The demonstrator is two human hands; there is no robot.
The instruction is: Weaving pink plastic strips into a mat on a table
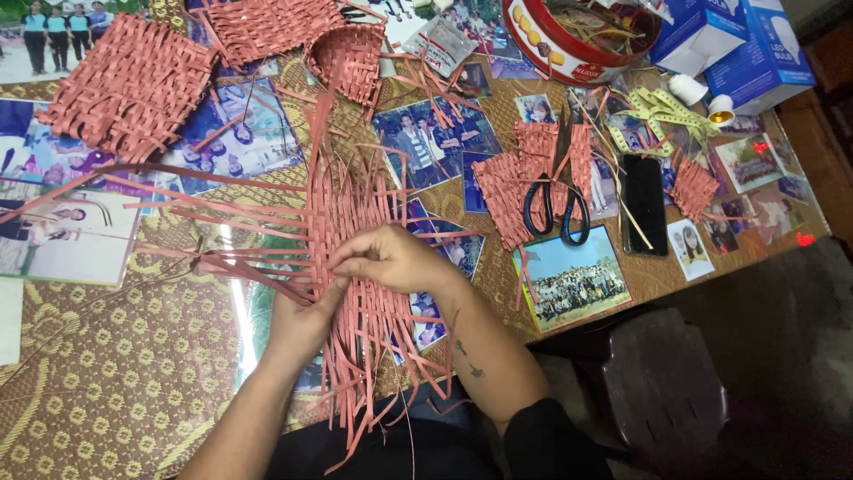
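Two hands: both on the half-woven mat (351,222) of reddish strips.
Left hand (300,322): fingers pinched on strips under the mat's edge.
Right hand (391,258): fingers curled together, pressing strips from above.
Scissors (556,213): well right of the fingers.

A home craft table (133,391) is showing here, lying under a patterned gold cloth. Family photographs (573,280), scissors (555,213) and woven strip pieces (129,89) are crowding it.

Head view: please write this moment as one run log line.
left hand: under woven strip mat | right hand: pinching strips | scissors: on table, untouched
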